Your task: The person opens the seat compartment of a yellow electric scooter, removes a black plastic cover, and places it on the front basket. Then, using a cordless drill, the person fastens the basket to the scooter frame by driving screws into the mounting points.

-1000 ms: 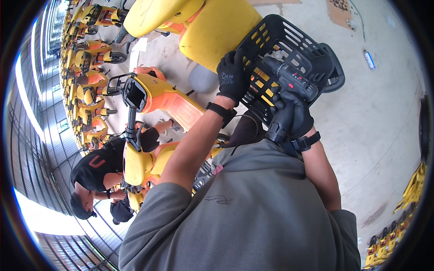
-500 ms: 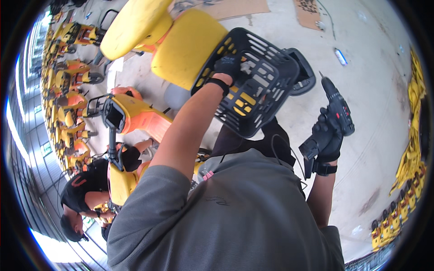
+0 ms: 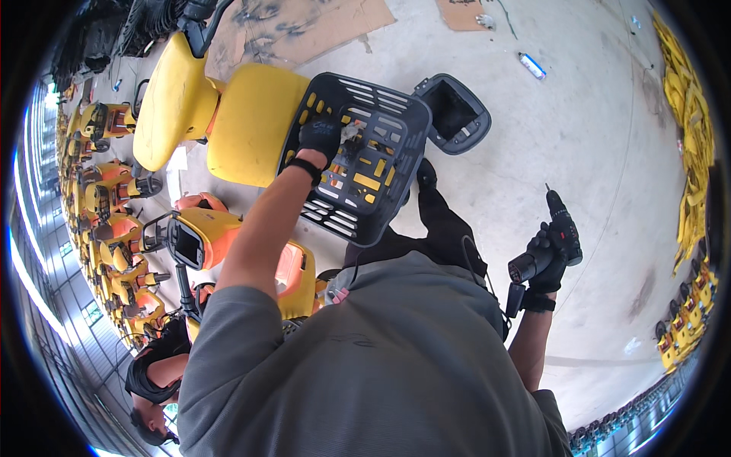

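Observation:
My left hand (image 3: pixel 320 139) in a black glove reaches into a black slatted plastic basket (image 3: pixel 415 114). Its fingers look curled over small parts (image 3: pixel 351 131) inside; what they hold, if anything, is hard to make out. The basket sits against the yellow seat (image 3: pixel 255 122) of a yellow scooter (image 3: pixel 164 103). Off to my right side, my gloved right hand (image 3: pixel 547 257) is closed round the grip of a black cordless drill (image 3: pixel 564 232), its bit pointing away from me. A dark open-topped compartment piece (image 3: pixel 454 114) shows just past the basket.
A yellow-orange scooter (image 3: pixel 202 236) stands at my left, with rows of scooters (image 3: pixel 114 190) beyond. A person in black (image 3: pixel 158 369) works at lower left. Cardboard (image 3: pixel 320 34) and a spray can (image 3: pixel 532 66) lie on the floor. Yellow parts (image 3: pixel 689 145) are piled far right.
The basket and seat have shifted left in the picture as my view turned. The drill now sits lower. My left hand remains in the basket, and the compartment piece shows more fully.

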`<action>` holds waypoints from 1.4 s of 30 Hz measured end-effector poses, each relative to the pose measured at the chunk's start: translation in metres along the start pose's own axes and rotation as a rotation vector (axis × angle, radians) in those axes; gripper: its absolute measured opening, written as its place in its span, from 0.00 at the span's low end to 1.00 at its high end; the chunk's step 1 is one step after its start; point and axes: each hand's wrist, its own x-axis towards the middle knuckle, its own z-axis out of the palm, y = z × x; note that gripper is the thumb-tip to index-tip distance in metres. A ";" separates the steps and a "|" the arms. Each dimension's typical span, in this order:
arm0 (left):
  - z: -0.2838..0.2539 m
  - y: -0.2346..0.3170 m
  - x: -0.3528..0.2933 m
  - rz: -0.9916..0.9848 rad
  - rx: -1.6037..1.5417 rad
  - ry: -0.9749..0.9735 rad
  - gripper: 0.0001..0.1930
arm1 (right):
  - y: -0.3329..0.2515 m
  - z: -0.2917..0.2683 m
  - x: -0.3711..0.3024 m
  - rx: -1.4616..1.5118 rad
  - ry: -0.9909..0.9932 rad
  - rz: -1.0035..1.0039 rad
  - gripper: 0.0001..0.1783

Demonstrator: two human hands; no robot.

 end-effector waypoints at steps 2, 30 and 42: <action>-0.029 0.000 -0.011 -0.017 -0.047 -0.057 0.11 | -0.002 0.001 0.004 0.079 -0.054 0.035 0.19; -0.072 -0.056 -0.134 -0.552 -0.367 0.290 0.17 | 0.005 0.176 0.017 0.085 -0.658 0.168 0.26; -0.005 -0.063 -0.153 -0.622 -0.595 0.033 0.20 | 0.186 0.290 -0.004 -0.076 -0.795 0.631 0.08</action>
